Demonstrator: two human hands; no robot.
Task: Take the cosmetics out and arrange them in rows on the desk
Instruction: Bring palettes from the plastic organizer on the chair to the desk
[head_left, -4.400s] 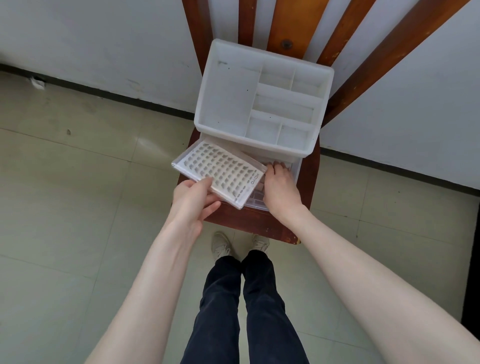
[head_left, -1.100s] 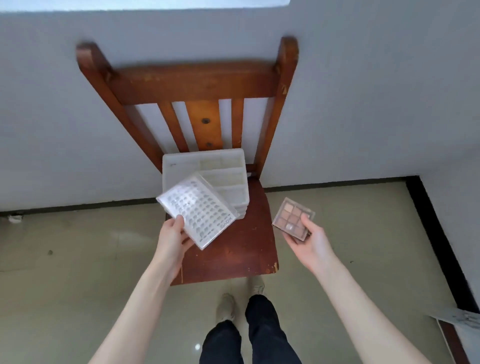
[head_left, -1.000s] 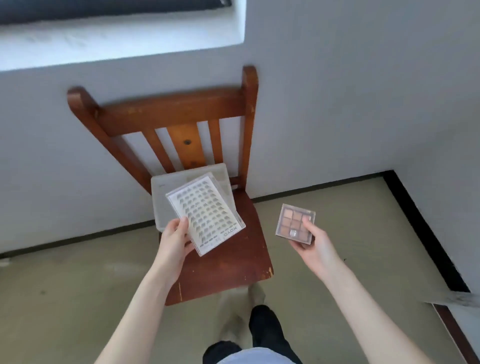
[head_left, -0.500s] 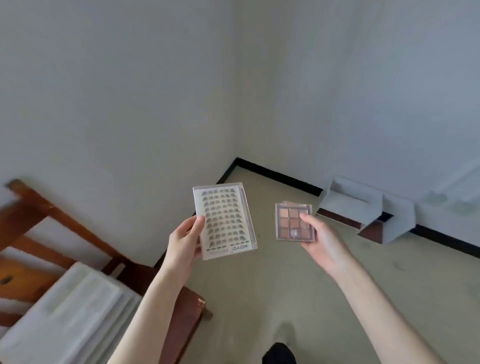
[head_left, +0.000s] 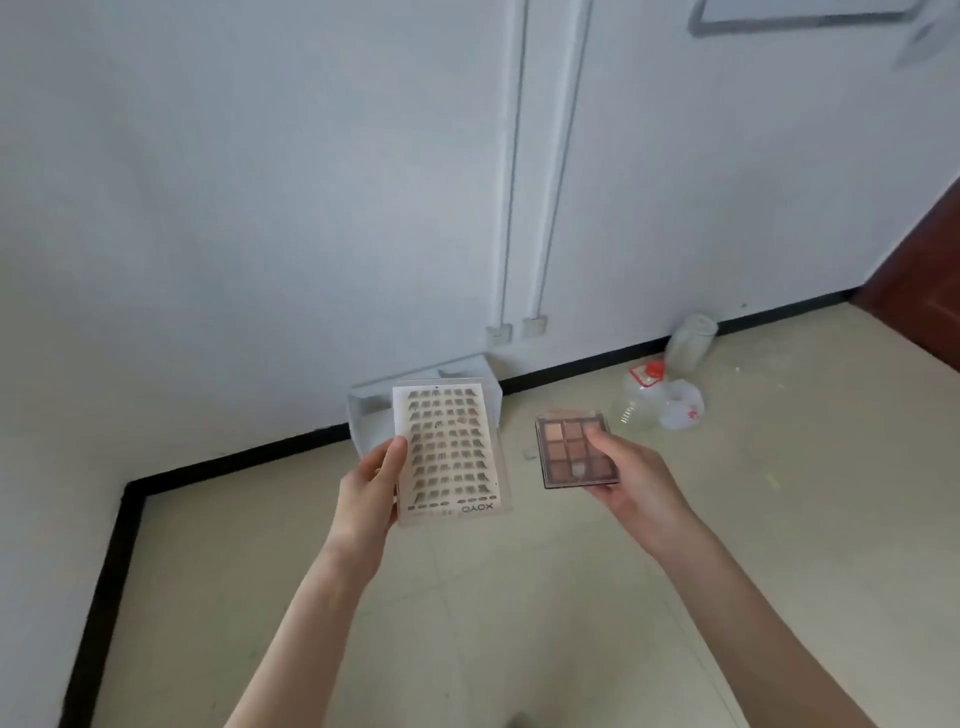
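Observation:
My left hand (head_left: 366, 493) grips a clear flat case of false lashes (head_left: 447, 449) by its left edge, thumb on the front, holding it upright at chest height. My right hand (head_left: 631, 478) holds a small square eyeshadow palette (head_left: 571, 452) with brown and pink pans, thumb across its right side. Both items hang in the air above the beige floor, about a hand's width apart. No desk and no organiser box are in view.
A white wall meets the tiled floor at a black skirting line (head_left: 260, 452). A white box-like object (head_left: 374, 410) lies on the floor behind the lash case. Clear plastic bottles (head_left: 660, 400) lie by the wall at right. A dark wooden door (head_left: 924, 280) stands far right.
The view has swung right, away from the chair and organiser, which have left the frame. Both hands keep the same hold on the lash case and the palette; bottles and a door have come into view.

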